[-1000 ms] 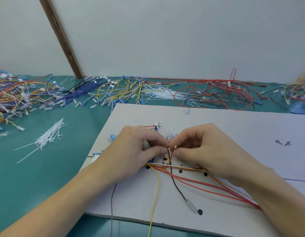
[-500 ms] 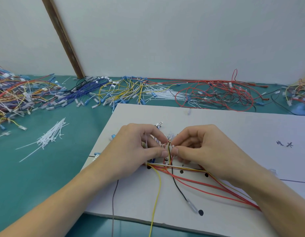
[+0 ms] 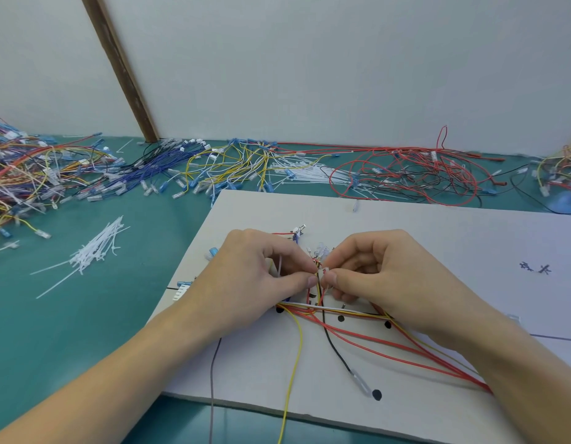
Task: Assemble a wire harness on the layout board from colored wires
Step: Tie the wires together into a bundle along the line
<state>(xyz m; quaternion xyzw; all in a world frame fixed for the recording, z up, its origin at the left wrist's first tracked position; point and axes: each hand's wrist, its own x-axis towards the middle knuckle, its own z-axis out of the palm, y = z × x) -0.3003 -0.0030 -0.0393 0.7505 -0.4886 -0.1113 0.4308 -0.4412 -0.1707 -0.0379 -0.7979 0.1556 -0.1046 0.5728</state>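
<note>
A white layout board [image 3: 438, 238] lies on the teal table. Red, yellow, black and white wires [image 3: 358, 338] run across it and gather into a short upright bundle [image 3: 318, 283] between my hands. My left hand [image 3: 258, 277] pinches that bundle from the left with thumb and forefinger. Just right of it, my right hand [image 3: 374, 277] pinches a small white cable tie [image 3: 326, 273] wrapped at the bundle. A black wire with a clear terminal [image 3: 361, 382] trails toward the board's front edge, and a yellow wire [image 3: 293, 363] hangs over that edge.
Loose white cable ties [image 3: 95, 254] lie on the table to the left. Piles of colored wires stretch along the wall: mixed [image 3: 28, 177], blue [image 3: 162, 168], yellow [image 3: 233, 168] and red [image 3: 415, 177]. Black dots [image 3: 376, 394] mark the board. A wooden strip [image 3: 124, 72] leans against the wall.
Both hands stay pinched at the wire bundle with only slight finger shifts. The view has drifted a little.
</note>
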